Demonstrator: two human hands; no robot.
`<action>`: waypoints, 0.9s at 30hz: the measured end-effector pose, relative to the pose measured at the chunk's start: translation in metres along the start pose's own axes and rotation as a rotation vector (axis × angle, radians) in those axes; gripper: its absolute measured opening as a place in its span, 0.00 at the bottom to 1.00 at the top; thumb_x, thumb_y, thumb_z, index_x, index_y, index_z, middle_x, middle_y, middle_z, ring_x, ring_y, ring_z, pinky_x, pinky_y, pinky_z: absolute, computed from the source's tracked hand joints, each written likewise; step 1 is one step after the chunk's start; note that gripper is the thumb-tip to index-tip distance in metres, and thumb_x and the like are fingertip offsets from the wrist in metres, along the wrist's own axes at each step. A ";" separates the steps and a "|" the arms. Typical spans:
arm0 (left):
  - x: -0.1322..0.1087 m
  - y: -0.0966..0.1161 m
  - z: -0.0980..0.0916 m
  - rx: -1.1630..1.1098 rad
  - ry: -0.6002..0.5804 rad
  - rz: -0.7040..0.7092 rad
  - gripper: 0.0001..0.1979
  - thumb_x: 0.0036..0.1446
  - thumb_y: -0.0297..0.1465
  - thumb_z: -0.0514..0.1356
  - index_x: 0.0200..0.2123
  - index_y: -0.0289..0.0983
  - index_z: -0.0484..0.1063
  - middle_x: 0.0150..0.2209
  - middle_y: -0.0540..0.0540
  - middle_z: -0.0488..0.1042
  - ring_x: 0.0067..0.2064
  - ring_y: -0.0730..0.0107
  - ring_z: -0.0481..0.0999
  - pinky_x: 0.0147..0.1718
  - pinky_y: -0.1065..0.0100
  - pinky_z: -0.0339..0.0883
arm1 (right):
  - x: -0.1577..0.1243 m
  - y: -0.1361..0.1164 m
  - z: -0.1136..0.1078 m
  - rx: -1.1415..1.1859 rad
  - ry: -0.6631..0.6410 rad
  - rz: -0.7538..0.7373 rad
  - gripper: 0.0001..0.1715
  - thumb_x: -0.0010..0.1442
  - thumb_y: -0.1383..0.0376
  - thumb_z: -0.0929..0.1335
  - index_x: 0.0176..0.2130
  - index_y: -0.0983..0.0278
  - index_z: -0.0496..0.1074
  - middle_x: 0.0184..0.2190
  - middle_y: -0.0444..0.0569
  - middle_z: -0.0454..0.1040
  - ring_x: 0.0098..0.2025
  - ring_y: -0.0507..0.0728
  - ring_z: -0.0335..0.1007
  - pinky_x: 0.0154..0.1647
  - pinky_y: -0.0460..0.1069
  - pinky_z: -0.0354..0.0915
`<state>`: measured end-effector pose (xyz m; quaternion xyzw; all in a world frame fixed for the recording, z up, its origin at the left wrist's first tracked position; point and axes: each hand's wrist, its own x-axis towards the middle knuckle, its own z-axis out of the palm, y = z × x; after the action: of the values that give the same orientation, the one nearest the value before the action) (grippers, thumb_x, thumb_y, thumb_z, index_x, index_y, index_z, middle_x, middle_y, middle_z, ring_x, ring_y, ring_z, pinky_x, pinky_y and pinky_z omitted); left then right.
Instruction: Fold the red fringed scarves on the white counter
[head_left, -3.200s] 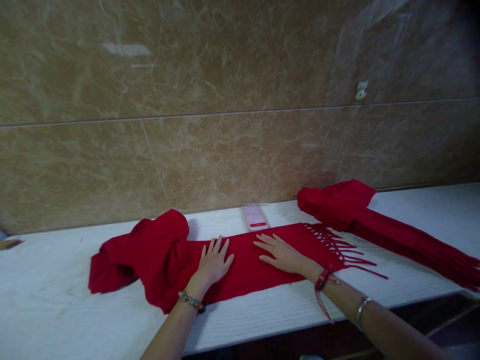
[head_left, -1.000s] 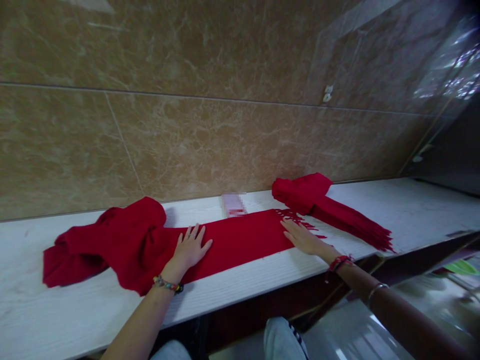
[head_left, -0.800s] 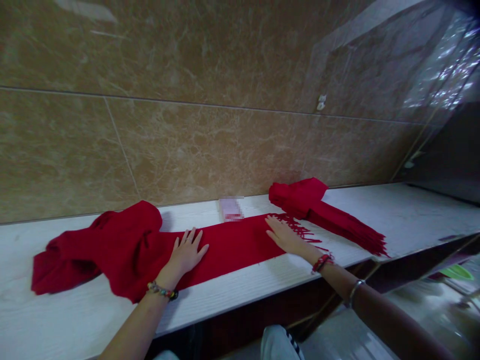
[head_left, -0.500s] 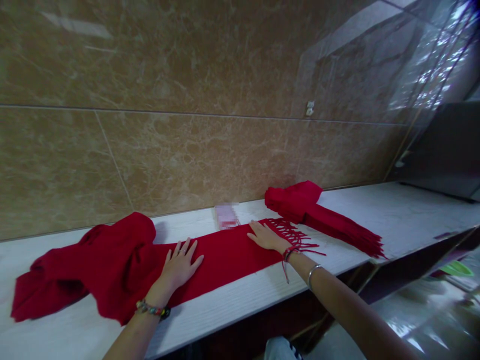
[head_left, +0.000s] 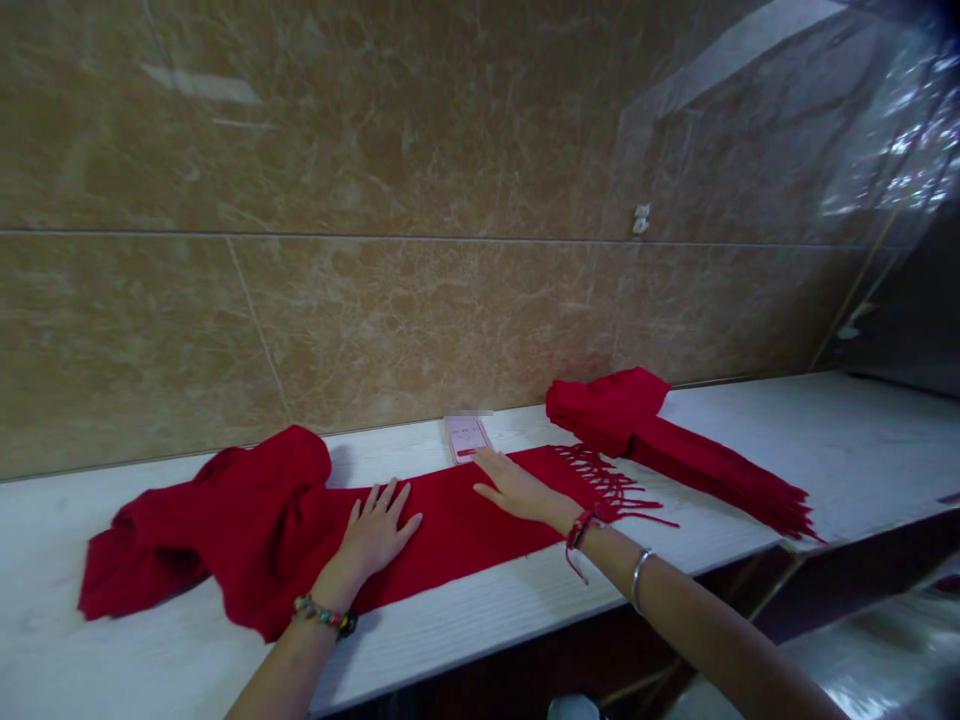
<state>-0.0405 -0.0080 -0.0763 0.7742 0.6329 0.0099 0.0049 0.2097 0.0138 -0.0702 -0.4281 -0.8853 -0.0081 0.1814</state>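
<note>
Filling the upper part of the view, one wall of brown marbled tile (head_left: 420, 330) stands behind one long white tabletop (head_left: 480, 615). Two red scarves lie on it.

The spread scarf (head_left: 442, 540) has its long axis running left to right, rising slightly; its right end points right and finishes in knotted fringe, while its left portion is bunched into loose folds. A strip of tabletop shows between its near side and the front edge, another between its far side and the wall. The folded scarf (head_left: 637, 430) slants from near the wall toward the front right, its tassels reaching close to the front edge, with more tabletop to its right.

Both hands are palm down. The left hand (head_left: 375, 535) rests flat by the bunched folds, fingers spread, gripping nothing. The right hand (head_left: 525, 492) is extended over the flat part, thumb apart, gripping nothing; how firmly it presses cannot be told. Just beyond its fingertips lies one pink-and-white rectangular item (head_left: 466, 437), partly blurred.

One beaded bracelet (head_left: 324, 612) circles the left wrist; one silver bangle (head_left: 640, 580) and one red cord bracelet (head_left: 581, 528) are on the right arm.
</note>
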 end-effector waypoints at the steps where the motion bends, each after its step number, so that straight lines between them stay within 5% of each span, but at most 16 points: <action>1: -0.001 0.001 -0.001 0.000 -0.002 -0.003 0.30 0.56 0.47 0.40 0.59 0.40 0.48 0.62 0.45 0.44 0.61 0.54 0.43 0.55 0.51 0.43 | 0.005 -0.014 0.002 0.037 -0.004 -0.071 0.33 0.61 0.55 0.54 0.58 0.73 0.50 0.60 0.58 0.48 0.62 0.56 0.38 0.60 0.52 0.42; 5: -0.005 0.002 -0.004 0.002 -0.012 0.000 0.30 0.57 0.47 0.40 0.60 0.39 0.48 0.62 0.45 0.44 0.62 0.55 0.43 0.55 0.52 0.43 | 0.011 -0.044 0.014 0.130 -0.112 -0.167 0.34 0.61 0.54 0.54 0.59 0.71 0.49 0.60 0.55 0.49 0.62 0.56 0.38 0.60 0.53 0.41; 16: -0.010 -0.015 -0.011 0.089 0.039 -0.054 0.28 0.57 0.46 0.43 0.57 0.38 0.54 0.61 0.40 0.49 0.60 0.53 0.49 0.55 0.52 0.46 | 0.008 -0.049 0.018 0.162 -0.154 -0.071 0.31 0.60 0.55 0.55 0.58 0.69 0.54 0.59 0.54 0.51 0.61 0.56 0.43 0.60 0.54 0.41; 21: -0.015 -0.085 -0.053 0.256 0.282 -0.017 0.18 0.59 0.32 0.45 0.51 0.40 0.63 0.57 0.42 0.58 0.59 0.57 0.51 0.55 0.52 0.45 | 0.007 -0.049 0.021 0.187 -0.144 -0.059 0.31 0.59 0.56 0.56 0.57 0.69 0.55 0.58 0.54 0.53 0.60 0.57 0.45 0.60 0.55 0.44; 24: -0.018 -0.139 -0.079 0.165 0.228 -0.089 0.19 0.57 0.32 0.46 0.51 0.37 0.63 0.56 0.42 0.60 0.58 0.59 0.54 0.55 0.56 0.48 | 0.008 -0.048 0.024 0.179 -0.141 -0.060 0.31 0.59 0.55 0.56 0.57 0.69 0.56 0.58 0.54 0.53 0.60 0.58 0.46 0.60 0.55 0.44; 27: -0.023 -0.174 -0.085 0.010 0.089 -0.199 0.21 0.52 0.36 0.53 0.49 0.35 0.65 0.52 0.40 0.66 0.53 0.59 0.63 0.51 0.61 0.55 | 0.008 -0.047 0.025 0.187 -0.142 -0.045 0.31 0.59 0.55 0.57 0.57 0.69 0.57 0.58 0.55 0.54 0.60 0.58 0.46 0.60 0.56 0.45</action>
<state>-0.2177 0.0041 0.0048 0.7062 0.7063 0.0406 -0.0265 0.1614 -0.0060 -0.0848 -0.3891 -0.9021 0.1009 0.1571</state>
